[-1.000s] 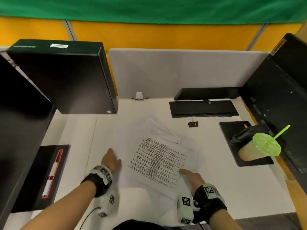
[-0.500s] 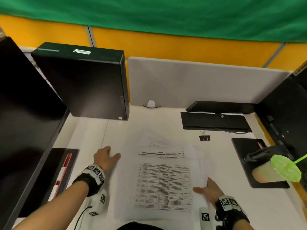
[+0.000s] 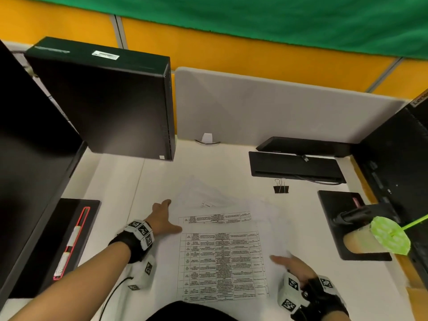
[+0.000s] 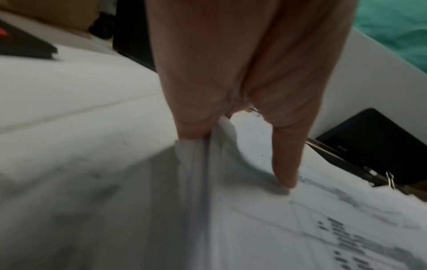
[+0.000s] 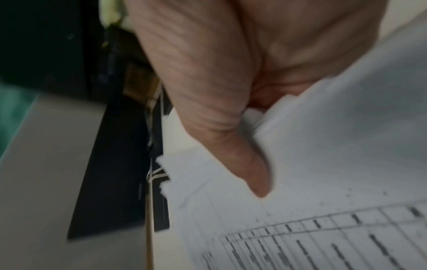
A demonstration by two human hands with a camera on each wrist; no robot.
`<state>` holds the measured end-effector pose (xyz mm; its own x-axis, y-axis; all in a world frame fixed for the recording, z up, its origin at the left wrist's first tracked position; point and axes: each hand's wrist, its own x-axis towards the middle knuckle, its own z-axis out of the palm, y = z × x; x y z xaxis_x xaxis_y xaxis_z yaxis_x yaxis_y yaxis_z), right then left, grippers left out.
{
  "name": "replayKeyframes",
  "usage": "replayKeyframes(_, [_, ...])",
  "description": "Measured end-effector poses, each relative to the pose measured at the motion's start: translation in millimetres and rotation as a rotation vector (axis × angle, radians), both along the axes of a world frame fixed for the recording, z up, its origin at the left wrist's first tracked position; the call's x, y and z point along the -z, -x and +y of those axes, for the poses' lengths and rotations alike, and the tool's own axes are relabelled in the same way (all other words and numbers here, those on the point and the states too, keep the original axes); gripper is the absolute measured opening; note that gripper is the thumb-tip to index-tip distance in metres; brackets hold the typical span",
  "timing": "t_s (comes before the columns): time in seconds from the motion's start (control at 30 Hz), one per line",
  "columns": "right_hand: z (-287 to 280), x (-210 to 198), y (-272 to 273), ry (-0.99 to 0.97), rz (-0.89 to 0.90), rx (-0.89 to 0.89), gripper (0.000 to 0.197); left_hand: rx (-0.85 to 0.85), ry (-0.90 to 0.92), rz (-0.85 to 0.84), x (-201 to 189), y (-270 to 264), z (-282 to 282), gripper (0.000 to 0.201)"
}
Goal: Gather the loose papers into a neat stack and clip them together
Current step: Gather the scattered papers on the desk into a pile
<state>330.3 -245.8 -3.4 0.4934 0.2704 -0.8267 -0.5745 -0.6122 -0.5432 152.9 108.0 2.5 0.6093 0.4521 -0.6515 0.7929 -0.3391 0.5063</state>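
Note:
Several loose white papers (image 3: 220,262) lie overlapped in the middle of the white desk, a sheet with a printed table on top. My left hand (image 3: 173,215) lies with straight fingers against the papers' left edge, and its thumb (image 4: 285,171) touches the top sheet (image 4: 323,228). At the right edge is my right hand (image 3: 281,258), its thumb (image 5: 231,146) resting on the sheets (image 5: 335,164); a corner of paper rises into the crook of the hand and hides the fingers. A black binder clip (image 3: 281,188) stands on the desk beyond the papers, apart from both hands.
A black computer tower (image 3: 104,100) stands at the back left, beside a dark monitor (image 3: 27,158). A black keyboard (image 3: 294,167) lies at the back right. A drink cup with a green lid (image 3: 389,237) sits on a black pad (image 3: 333,205) at the right. A grey divider (image 3: 266,107) closes the back.
The top sheet has turned from skewed to square with the desk's front edge. My right hand has moved out to the papers' right edge, and my left hand has slid further along the left edge.

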Motion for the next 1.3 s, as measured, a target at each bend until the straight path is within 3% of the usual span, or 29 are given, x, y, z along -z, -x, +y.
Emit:
replayKeyframes(0.07, [-5.7,4.6,0.4,0.090,-0.074,-0.003,0.083,0.098,0.017,0.011,-1.8,11.9,0.5,0.099])
replayKeyframes(0.17, [-5.7,1.3,6.5,0.258,-0.159,-0.023,0.082,0.099,0.135,-0.019,-0.9,29.4,0.4,0.093])
replayKeyframes(0.27, [-8.7,2.8,5.3,0.318,-0.165,-0.109,0.080,-0.004,0.175,-0.080,5.0,45.1,-12.0,0.087])
replayKeyframes(0.47, [-15.3,5.7,4.1,0.238,-0.058,-0.110,0.107,-0.299,0.041,-0.200,4.7,49.5,-37.2,0.032])
replayKeyframes(0.6, [-16.7,3.2,4.2,0.189,0.000,-0.163,0.124,-0.495,0.074,-0.253,-3.6,44.7,-47.6,0.071])
replayKeyframes(0.77, [-13.0,-0.6,-0.1,-0.010,0.090,0.026,0.120,-0.158,0.135,-0.118,-7.7,37.2,-42.5,0.067])
replayKeyframes(0.87, [-16.7,-0.2,-3.2,-0.128,0.198,0.073,0.078,-0.153,0.274,-0.137,-10.4,31.7,-36.9,0.086])
replayKeyframes(1.0, [-3.5,-26.9,-5.2,0.062,0.025,-0.086,0.053,-0.212,0.284,-0.120,2.1,32.0,-24.6,0.077])
replayKeyframes(1.13, [7.8,-33.8,-16.2,0.288,-0.135,-0.185,0.084,-0.358,0.271,-0.204,4.1,23.3,-32.2,0.031])
replayKeyframes(1.23, [18.5,-42.2,-18.6,0.296,-0.177,-0.190,0.078,-0.396,0.169,-0.249,1.3,19.2,-32.3,0.033])
replayKeyframes(1.3, [23.4,-45.5,-18.4,0.304,-0.189,-0.223,0.069,-0.343,0.318,-0.237,0.0,22.3,-27.7,0.037])
